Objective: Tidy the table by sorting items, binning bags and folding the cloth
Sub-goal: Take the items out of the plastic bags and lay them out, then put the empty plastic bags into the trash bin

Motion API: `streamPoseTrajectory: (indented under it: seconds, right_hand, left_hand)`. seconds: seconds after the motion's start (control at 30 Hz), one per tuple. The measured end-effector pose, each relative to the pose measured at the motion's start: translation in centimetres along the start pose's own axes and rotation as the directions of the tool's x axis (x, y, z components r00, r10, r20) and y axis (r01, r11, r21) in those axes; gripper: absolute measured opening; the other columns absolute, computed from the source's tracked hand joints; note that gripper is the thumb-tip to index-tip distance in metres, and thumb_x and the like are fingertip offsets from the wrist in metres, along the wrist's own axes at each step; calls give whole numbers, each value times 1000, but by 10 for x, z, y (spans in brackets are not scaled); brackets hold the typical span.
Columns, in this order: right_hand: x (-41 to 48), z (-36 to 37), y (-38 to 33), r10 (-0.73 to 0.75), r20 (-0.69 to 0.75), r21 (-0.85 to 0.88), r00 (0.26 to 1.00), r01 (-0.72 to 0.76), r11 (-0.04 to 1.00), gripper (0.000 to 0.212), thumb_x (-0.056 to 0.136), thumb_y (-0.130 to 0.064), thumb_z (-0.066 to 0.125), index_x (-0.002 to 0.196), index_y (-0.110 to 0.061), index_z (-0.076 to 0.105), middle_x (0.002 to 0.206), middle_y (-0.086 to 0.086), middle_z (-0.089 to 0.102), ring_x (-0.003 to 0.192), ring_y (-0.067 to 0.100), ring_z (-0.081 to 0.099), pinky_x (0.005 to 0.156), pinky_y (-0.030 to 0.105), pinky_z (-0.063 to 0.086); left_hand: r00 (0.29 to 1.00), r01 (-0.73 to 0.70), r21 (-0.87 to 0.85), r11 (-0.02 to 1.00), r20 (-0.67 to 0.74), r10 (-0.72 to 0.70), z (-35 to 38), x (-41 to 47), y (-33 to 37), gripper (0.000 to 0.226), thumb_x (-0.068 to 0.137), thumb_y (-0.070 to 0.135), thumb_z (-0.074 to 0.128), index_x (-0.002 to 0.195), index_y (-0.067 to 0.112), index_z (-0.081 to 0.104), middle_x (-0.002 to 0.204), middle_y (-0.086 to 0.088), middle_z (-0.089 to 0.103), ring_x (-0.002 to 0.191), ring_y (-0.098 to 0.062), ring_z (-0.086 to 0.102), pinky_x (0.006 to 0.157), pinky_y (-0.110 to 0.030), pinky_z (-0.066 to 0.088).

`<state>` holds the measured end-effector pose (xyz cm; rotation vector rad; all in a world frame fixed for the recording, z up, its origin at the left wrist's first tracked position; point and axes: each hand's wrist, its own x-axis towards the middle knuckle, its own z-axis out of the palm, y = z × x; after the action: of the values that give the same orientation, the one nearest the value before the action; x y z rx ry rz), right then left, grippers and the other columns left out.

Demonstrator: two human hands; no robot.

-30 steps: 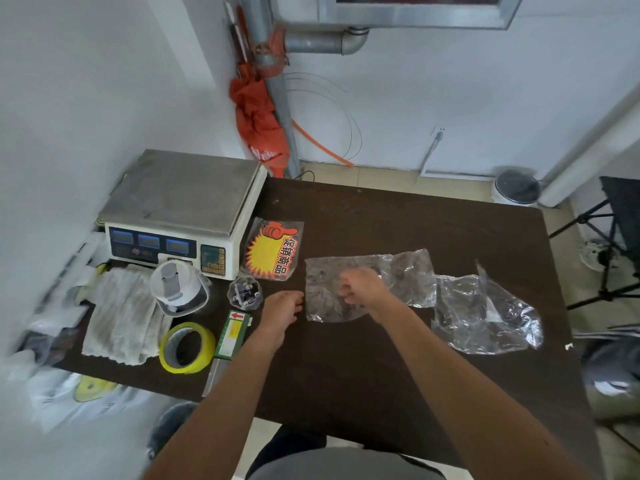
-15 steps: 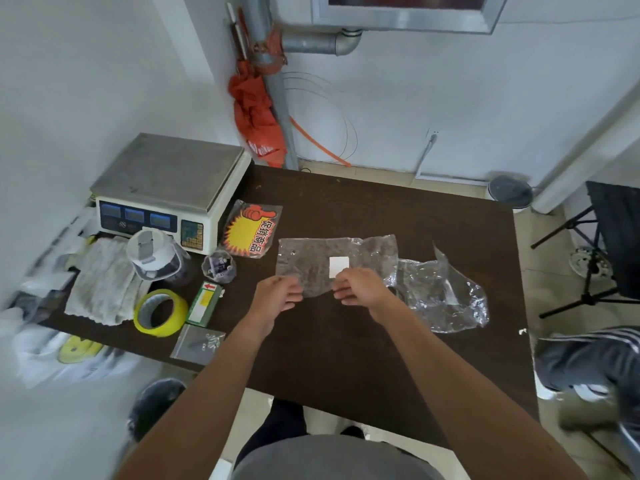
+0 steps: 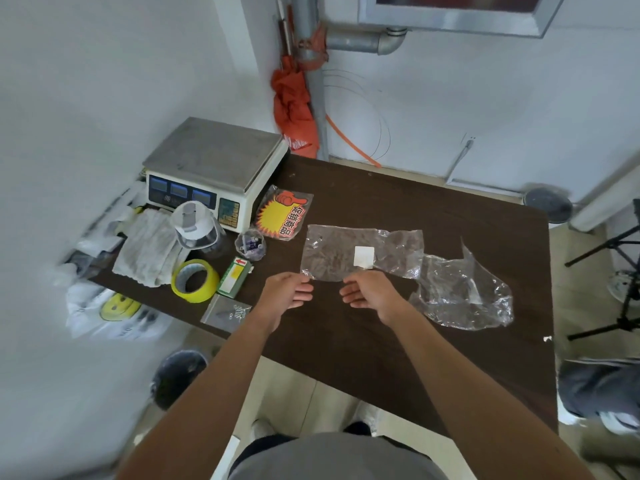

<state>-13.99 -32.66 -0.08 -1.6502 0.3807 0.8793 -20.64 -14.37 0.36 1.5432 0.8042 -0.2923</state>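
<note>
A flat clear plastic bag (image 3: 332,254) with a white square label lies on the dark table (image 3: 381,341). Its right end overlaps a crumpled clear bag (image 3: 464,292). My left hand (image 3: 287,292) and my right hand (image 3: 370,292) hover side by side just in front of the flat bag's near edge. Their fingers are relaxed and point toward each other, holding nothing. A white cloth (image 3: 149,251) lies rumpled at the table's left end. A dark bin (image 3: 178,375) stands on the floor below the table's left corner.
At the left stand a scale (image 3: 211,168), a clear jug (image 3: 197,226), a yellow tape roll (image 3: 195,280), a green box (image 3: 235,275), a small bag of screws (image 3: 227,311) and an orange sign pack (image 3: 284,214). A tripod (image 3: 623,306) and a person's leg (image 3: 595,386) are at the right.
The flat bag has been spread out with its white label now showing. Both hands have drawn back from the bag to its near edge and let go.
</note>
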Motion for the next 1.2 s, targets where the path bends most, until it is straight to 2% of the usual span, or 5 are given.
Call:
streamPoseTrajectory:
  seconds: [0.37,0.57,0.73,1.07,1.2]
  right_hand:
    - [-17,132,-14,-16,93,-110,995,27,994,12,98,-13,55,102,-7,64,65,3,68,58,16,63,58,25,50]
    - [-31,218,-2,-28,184,-192,982,64,979,15,96,-14,56,95,-5,67,63,4,71,53,14,64,57,25,51]
    - [-39,278,6,4,228,-269,974,59,961,17,96,-13,56,87,-5,67,63,6,71,54,17,64,59,27,51]
    - [-53,393,34,62,322,-400,945,76,913,18,98,-12,54,101,1,65,73,11,70,63,22,63,63,30,50]
    - [-44,425,53,97,314,-482,944,70,874,22,96,-12,56,105,4,67,79,14,68,61,22,62,59,29,49]
  left_hand:
    - [996,63,-173,983,-56,-74,-121,-32,-12,15,99,19,59,102,9,70,91,-8,75,82,-23,74,91,-37,56]
    - [992,97,-270,958,-52,-116,-211,-53,-43,30,100,16,54,70,16,59,58,5,60,52,-7,58,55,-17,45]
    - [969,33,-375,927,-215,-122,-268,-70,-77,13,96,15,61,101,8,70,71,-1,72,65,-16,67,67,-24,55]
    - [913,57,-511,858,-320,-252,-366,-98,-163,17,98,8,56,101,1,71,88,-13,75,78,-27,72,93,-39,56]
    - [889,82,-546,834,-338,-309,-392,-102,-194,19,99,9,55,89,5,70,82,-9,73,70,-21,70,81,-30,57]
